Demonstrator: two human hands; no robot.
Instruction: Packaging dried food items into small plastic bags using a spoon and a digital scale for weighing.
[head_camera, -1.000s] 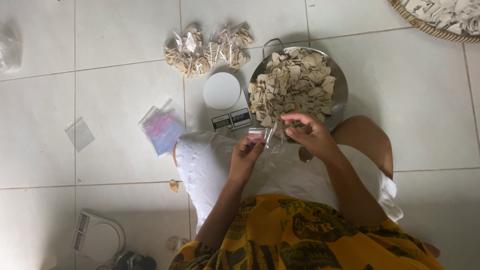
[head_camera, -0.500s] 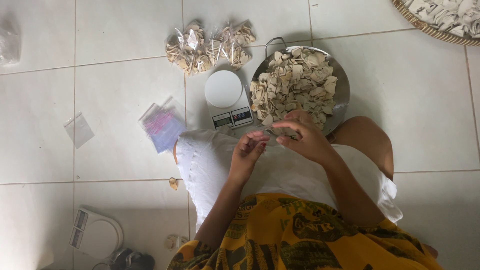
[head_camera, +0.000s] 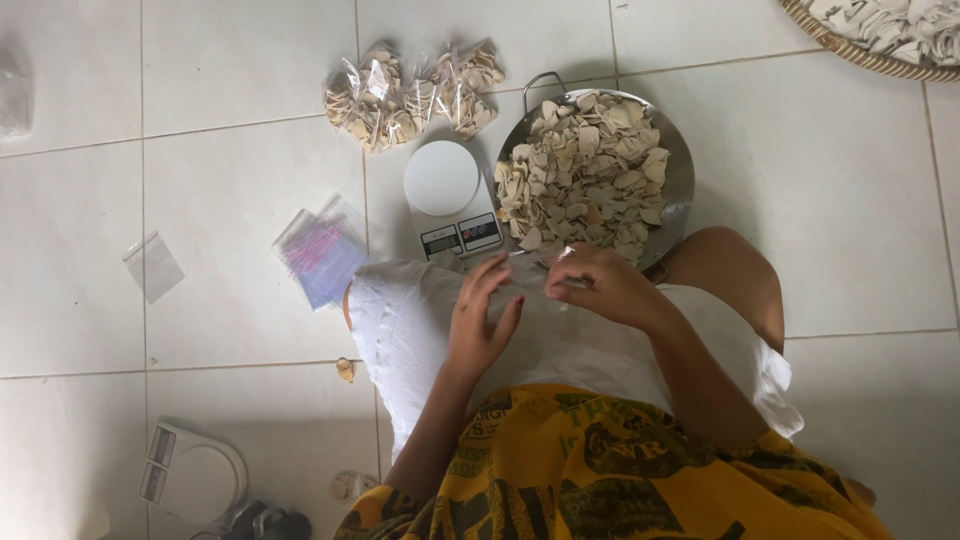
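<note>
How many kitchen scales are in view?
2: one white kitchen scale left of the metal pan of chips, another scale at bottom left on the floor, partly cut off.

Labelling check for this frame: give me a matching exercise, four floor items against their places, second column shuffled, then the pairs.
Things:
1. metal pan of pale chips
2. white kitchen scale
3. filled clear bags
4. stack of empty clear bags

Places:
A. on the tiles left of the white-clad knee
B. at the top of the view, beyond the scale
C. just beyond the right hand
D. between the filled bags and the left hand

Pairs: 1-C, 2-D, 3-B, 4-A
</note>
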